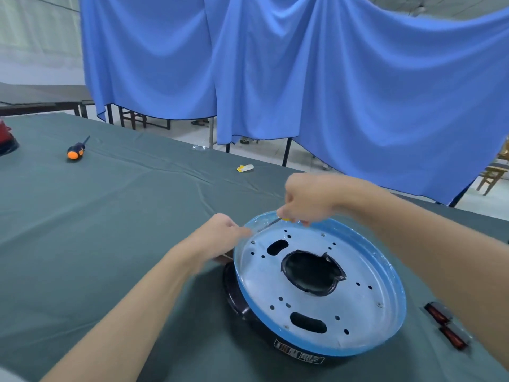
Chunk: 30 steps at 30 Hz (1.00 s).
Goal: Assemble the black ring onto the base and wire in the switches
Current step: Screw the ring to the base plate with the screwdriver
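A round metal base [366,312] with a blue film rim lies tilted on the green cloth, resting on the black ring [234,293] that shows under its left edge. My right hand [308,199] grips a yellow-handled screwdriver [271,222] whose shaft points down-left over the base's far left rim. My left hand [220,238] holds that rim at the left, fingers curled over the edge. Two red rocker switches [447,325] lie on the cloth to the right of the base.
An orange and black screwdriver [76,150] lies far left on the table [110,216]. A small yellow and white part [245,168] sits near the far edge. A red and black object [7,139] shows at the left edge. Blue curtains hang behind.
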Each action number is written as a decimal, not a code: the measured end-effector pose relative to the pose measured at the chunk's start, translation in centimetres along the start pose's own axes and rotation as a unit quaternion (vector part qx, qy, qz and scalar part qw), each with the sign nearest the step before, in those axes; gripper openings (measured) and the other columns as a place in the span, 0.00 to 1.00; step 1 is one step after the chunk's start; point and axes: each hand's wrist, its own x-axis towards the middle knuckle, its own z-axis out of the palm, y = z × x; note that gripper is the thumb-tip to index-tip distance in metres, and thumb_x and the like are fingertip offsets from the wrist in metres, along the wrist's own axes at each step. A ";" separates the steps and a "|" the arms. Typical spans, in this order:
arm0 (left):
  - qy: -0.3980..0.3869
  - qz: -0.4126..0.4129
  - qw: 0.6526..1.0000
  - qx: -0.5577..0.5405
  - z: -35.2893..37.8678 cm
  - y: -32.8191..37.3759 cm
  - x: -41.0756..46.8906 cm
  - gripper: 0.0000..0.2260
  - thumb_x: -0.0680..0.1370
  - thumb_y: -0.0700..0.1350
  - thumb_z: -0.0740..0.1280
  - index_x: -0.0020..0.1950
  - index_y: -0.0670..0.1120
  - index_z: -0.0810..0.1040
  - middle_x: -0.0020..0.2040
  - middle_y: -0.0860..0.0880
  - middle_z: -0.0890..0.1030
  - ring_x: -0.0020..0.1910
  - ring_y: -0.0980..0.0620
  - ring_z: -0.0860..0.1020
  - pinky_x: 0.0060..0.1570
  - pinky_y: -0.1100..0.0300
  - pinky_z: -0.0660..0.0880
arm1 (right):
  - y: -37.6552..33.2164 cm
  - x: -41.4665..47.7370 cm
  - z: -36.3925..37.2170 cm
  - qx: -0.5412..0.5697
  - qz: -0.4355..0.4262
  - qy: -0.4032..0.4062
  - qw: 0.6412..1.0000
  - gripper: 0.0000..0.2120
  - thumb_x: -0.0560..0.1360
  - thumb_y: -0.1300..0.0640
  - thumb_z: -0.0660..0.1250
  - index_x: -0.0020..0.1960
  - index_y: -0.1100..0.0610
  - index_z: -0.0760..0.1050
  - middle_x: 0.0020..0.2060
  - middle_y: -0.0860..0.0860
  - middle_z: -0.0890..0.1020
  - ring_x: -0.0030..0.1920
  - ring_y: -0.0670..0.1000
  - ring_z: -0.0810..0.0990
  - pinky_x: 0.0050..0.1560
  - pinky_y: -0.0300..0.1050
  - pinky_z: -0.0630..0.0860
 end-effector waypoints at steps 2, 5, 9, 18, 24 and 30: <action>0.030 0.001 0.997 0.065 0.1 0.8 -0.2 0.04 0.72 0.42 0.63 0.38 0.45 0.74 0.35 0.45 0.71 0.33 0.48 0.69 0.37 0.58 0.71 | 2.3 -0.9 1.3 0.059 0.034 0.056 0.996 0.18 0.78 0.50 0.61 0.33 0.57 0.69 0.35 0.55 0.81 0.33 0.55 0.73 0.37 0.45 0.71; 0.116 0.014 0.988 0.104 0.8 1.5 -0.4 0.06 0.68 0.36 0.59 0.32 0.44 0.69 0.30 0.47 0.68 0.28 0.49 0.64 0.33 0.59 0.66 | 4.9 -2.1 3.7 0.142 0.089 0.131 0.977 0.21 0.78 0.47 0.61 0.31 0.57 0.63 0.32 0.56 0.77 0.34 0.57 0.71 0.37 0.46 0.70; 0.171 -0.007 0.981 0.091 1.6 1.6 -0.5 0.14 0.69 0.35 0.60 0.29 0.46 0.57 0.26 0.49 0.62 0.29 0.49 0.59 0.30 0.60 0.60 | 6.3 -3.0 5.7 0.210 0.106 0.149 0.961 0.20 0.79 0.46 0.62 0.34 0.58 0.72 0.33 0.50 0.81 0.31 0.51 0.72 0.31 0.42 0.66; 0.221 -0.025 0.972 0.071 2.2 2.0 -0.8 0.18 0.72 0.37 0.62 0.30 0.48 0.54 0.28 0.49 0.60 0.35 0.48 0.58 0.39 0.53 0.58 | 8.0 -2.9 8.0 0.294 0.127 0.241 0.916 0.18 0.79 0.48 0.61 0.40 0.60 0.78 0.33 0.53 0.81 0.35 0.51 0.73 0.32 0.42 0.66; 0.199 -0.037 0.973 0.108 2.7 1.3 -0.9 0.17 0.76 0.42 0.62 0.32 0.49 0.56 0.30 0.49 0.62 0.33 0.48 0.58 0.35 0.56 0.55 | 9.1 -3.4 9.4 0.328 0.133 0.234 0.906 0.15 0.80 0.47 0.60 0.42 0.54 0.79 0.33 0.49 0.80 0.36 0.50 0.76 0.32 0.40 0.67; 0.063 -0.136 0.988 0.027 2.0 1.5 -2.3 0.15 0.76 0.55 0.68 0.55 0.47 0.77 0.50 0.49 0.83 0.45 0.49 0.83 0.36 0.59 0.76 | 9.7 -3.5 11.4 0.351 0.185 0.292 0.871 0.15 0.80 0.50 0.61 0.43 0.58 0.80 0.37 0.52 0.80 0.43 0.57 0.76 0.44 0.48 0.70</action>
